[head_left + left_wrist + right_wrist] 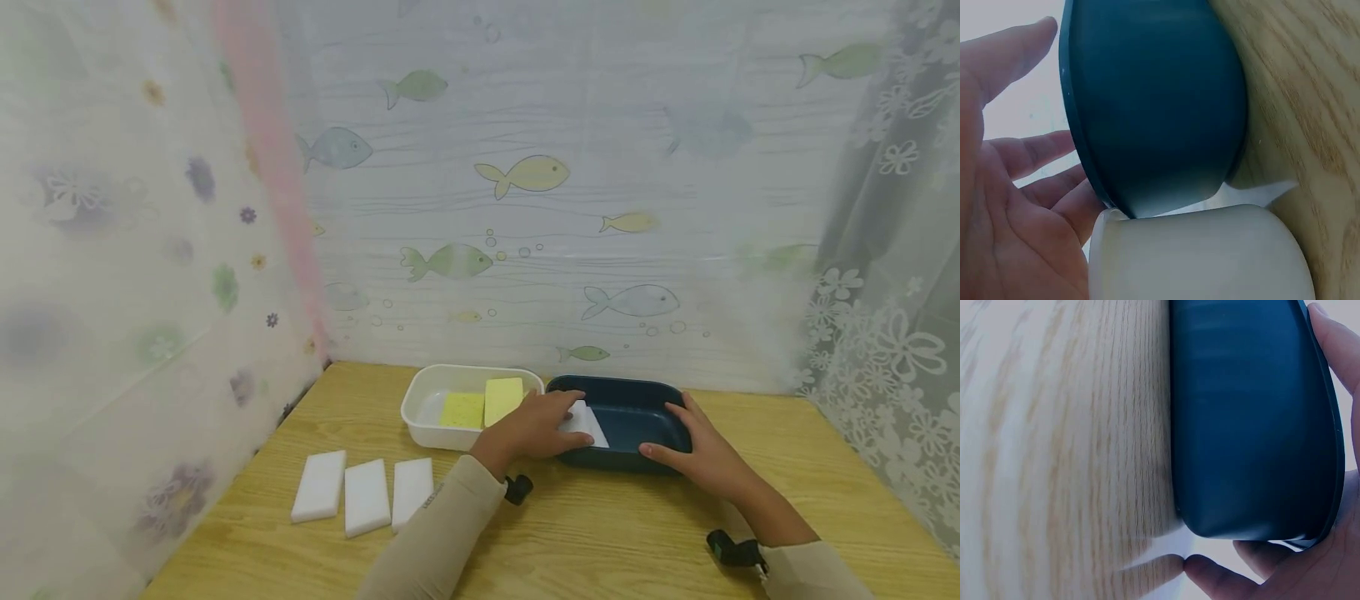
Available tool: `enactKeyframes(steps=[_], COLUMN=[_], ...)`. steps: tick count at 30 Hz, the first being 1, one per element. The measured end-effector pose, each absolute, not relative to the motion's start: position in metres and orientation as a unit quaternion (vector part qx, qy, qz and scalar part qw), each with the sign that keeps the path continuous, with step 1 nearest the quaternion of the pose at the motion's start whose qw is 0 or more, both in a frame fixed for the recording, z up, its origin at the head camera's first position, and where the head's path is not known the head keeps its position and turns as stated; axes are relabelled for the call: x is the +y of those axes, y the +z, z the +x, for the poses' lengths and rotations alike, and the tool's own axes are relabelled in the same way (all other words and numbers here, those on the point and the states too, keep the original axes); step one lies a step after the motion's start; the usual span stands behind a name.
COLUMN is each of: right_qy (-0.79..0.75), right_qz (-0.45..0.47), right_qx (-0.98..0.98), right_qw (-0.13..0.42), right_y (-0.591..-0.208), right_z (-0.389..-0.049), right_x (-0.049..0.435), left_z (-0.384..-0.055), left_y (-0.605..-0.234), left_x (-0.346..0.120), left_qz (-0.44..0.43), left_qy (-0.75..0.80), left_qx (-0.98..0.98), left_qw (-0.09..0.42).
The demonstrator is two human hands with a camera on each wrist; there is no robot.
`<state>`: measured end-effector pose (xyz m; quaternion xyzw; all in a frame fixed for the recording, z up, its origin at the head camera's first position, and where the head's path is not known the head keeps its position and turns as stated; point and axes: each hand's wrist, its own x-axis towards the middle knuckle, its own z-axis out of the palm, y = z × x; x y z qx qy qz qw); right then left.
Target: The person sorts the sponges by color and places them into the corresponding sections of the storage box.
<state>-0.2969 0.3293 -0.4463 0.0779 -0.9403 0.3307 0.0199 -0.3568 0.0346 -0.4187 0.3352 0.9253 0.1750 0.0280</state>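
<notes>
A dark blue tray [637, 421] stands on the table with white sponge pieces [588, 425] in its left end. My left hand [536, 425] reaches over that end, thumb and fingers spread apart above the rim; in the left wrist view the hand [1022, 187] shows a bare palm beside the tray's rim. At the opposite end, my right hand [705, 450] holds the tray, thumb on the front side and fingers around the end. Up close in the right wrist view, the fingers [1222, 578] wrap below the tray's end.
Left of the dark tray, close against it, stands a white tray [438, 437] with a flat yellow sponge [461, 410] and a paler yellow sponge [504, 400]. Three white sponge blocks [367, 496] lie in a row at the table's left. A fish-patterned curtain [525, 250] hangs behind.
</notes>
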Motion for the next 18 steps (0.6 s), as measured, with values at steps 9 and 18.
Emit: enactKeyframes(steps=[9, 18], right_qy=[0.329, 0.332], right_qz=[0.078, 0.084], right_qx=[-0.941, -0.939], right_qw=[0.022, 0.028], right_y=[-0.446, -0.447], right_z=[-0.295, -0.295], right_x=[0.325, 0.329], left_z=[-0.356, -0.351], left_y=[-0.416, -0.411], left_x=[0.025, 0.009], left_qz=[0.347, 0.365], left_qy=[0.215, 0.230], left_qx=[0.913, 0.902], left_qw=[0.019, 0.026])
